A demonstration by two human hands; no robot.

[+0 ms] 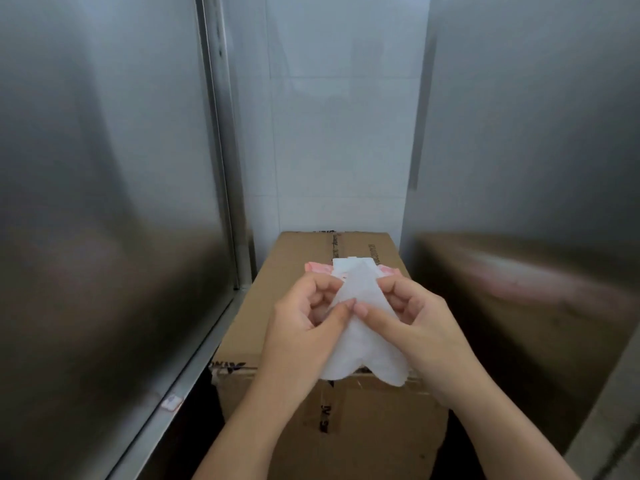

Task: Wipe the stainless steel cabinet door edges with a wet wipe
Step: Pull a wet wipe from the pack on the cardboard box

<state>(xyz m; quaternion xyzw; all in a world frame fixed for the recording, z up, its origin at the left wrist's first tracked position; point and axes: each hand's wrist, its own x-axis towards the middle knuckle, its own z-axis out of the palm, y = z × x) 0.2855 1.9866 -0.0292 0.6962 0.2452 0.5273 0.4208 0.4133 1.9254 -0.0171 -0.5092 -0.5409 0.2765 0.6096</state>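
A narrow gap is bounded by the cabinet door edge (216, 133) and a steel panel (519, 133). Above the cardboard box (284, 271), the wet wipe (360, 317) is pinched in the grips of the left hand (304, 327) and right hand (419, 327).

Soft, cool, diffuse light, brightest on the white tiled wall (332, 133) at the back. Broad, smeared reflections on the steel door (104, 202) at left and the steel panel (519, 150) at right, fading to murky brown lower down. Deep shadow in the gap left of the box (294, 271). Near-overexposed white on the wipe (360, 306). Slightly soft overall, with straight lines bowed toward the edges.
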